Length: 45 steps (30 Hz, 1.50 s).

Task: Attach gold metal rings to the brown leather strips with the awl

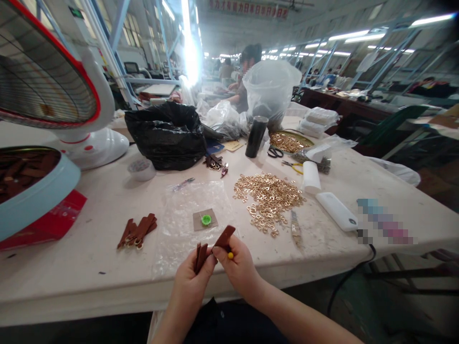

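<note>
My left hand (191, 274) is closed round brown leather straps (201, 255) that stick up between thumb and fingers. Pinched in my right hand (242, 270) is another brown leather strap (225, 237), its free end pointing up and right. A small yellow ball (230, 255) shows at the right fingers; what it belongs to is hidden. Both hands meet over the table's front part. Just beyond them, a green round piece (206, 220) rests on a grey-brown square on clear plastic. Left of it lies a pile of finished-looking brown straps (138, 231) with gold rings.
Many gold metal rings (270, 196) are heaped right of centre. A utility knife (296, 229), a white power bank (337, 211) and yellow-handled pliers (294, 166) lie on the right. A fan (88, 148), a tin of brown pieces (53, 196) and a black bag (165, 138) stand left.
</note>
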Tool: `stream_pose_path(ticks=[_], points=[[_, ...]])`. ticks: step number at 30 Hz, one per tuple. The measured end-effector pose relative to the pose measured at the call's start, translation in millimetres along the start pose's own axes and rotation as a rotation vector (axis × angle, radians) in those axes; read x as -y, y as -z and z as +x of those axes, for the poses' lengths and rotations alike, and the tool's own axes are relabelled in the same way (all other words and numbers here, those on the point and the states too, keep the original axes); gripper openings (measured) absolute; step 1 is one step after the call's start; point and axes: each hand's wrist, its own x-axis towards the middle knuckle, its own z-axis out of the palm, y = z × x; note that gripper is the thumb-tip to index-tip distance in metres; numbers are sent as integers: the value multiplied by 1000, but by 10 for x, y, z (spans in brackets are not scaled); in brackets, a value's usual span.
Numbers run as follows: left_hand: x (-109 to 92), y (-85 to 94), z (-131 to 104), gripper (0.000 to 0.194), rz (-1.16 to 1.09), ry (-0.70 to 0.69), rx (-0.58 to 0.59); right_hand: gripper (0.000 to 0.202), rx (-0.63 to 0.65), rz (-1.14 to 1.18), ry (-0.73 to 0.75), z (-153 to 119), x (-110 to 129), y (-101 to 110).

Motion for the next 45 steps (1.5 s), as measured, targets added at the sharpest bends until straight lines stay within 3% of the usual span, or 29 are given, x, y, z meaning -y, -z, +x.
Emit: stream_pose_path(ticks=[6, 10, 18, 27, 32, 40, 42, 45], points=[[-28, -59, -17, 23, -91, 23, -47, 19, 103, 108, -80, 77, 54, 12], [-34, -61, 2, 20, -79, 29, 2, 22, 92, 134, -115, 90, 82, 11], [-14, 9, 72, 22, -73, 7, 76, 27, 155, 313, -370, 91, -14, 24], [-10, -4, 86, 25, -18, 40, 68, 23, 102, -35, -60, 114, 18, 28], [-18, -2, 87, 26, -60, 48, 102, 25, 103, 45, -101, 133, 62, 29], [-104, -50, 26, 24, -144, 57, 17, 31, 187, 337, -406, 171, 92, 2], [-89, -43, 35, 25, -145, 69, 16, 30, 183, 302, -368, 175, 112, 4], [-55, -17, 64, 28, -128, 93, 57, 27, 160, 142, -191, 183, 157, 15]])
